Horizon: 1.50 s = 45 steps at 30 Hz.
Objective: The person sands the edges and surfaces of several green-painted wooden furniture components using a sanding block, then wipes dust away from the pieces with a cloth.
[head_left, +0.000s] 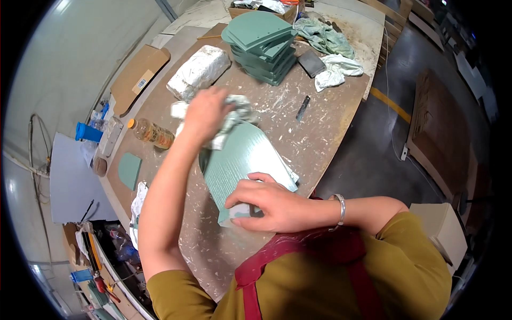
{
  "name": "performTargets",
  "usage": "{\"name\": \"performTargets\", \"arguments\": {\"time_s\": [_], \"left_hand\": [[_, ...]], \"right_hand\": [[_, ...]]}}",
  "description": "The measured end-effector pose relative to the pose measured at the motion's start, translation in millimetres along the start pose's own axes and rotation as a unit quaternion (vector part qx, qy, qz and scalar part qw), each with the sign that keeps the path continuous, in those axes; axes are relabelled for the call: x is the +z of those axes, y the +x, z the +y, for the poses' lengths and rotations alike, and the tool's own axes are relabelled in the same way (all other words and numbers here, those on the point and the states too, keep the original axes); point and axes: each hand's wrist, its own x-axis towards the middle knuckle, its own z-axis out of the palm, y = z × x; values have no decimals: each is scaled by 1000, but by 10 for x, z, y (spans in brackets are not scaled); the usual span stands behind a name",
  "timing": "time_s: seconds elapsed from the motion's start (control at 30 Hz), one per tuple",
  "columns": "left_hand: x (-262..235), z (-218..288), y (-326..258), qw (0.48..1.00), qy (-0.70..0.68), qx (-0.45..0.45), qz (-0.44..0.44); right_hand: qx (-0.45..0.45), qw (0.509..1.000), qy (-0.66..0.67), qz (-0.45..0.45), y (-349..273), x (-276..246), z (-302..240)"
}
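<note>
1. Green board flat on the brown table, under both hands.
2. Orange-capped bottle at the left; white stuff in the far box.
3. Sticker on brown cardboard, too small to read.
4. Left hand stretched far out, fingers closed on a white cloth.
5. Right hand bent inward, fingers curled round a small pale block.

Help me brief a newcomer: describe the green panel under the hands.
Start at the near side of the brown, white-flecked worktable. There lies a pale-green, round-ended panel, reaching from the whitish cloth under the left hand to the right hand. It is separate from the stacked green panels beyond and larger than the rounded green piece at left.
</note>
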Motion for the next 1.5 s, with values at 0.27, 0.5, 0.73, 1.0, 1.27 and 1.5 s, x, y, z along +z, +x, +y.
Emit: {"name": "performTargets", "arguments": {"time_s": [0.27, 0.5, 0.73, 1.0, 1.27, 1.5], "left_hand": [[169, -503, -2142, 935, -41, -351, 15], [410, 495, -3215, 956, -79, -276, -62], [-144, 808, -2390, 759, -558, -335, 31], [-223, 735, -2310, 715, -580, -372, -115], [-565, 28, -2996, 525, -681, -459, 223], [-431, -332, -2939, 590, -605, -457, 280]], "right_hand": [[72, 908, 381, 160, -100, -279, 120], [95, 873, 437, 198, 194, -746, 94], [117, 874, 451, 139, 466, -606, 147], [106, 857, 465, 196, 191, -780, 268], [112, 817, 519, 227, 72, -822, 460], [99, 829, 498, 236, -46, -1035, 527]]}}
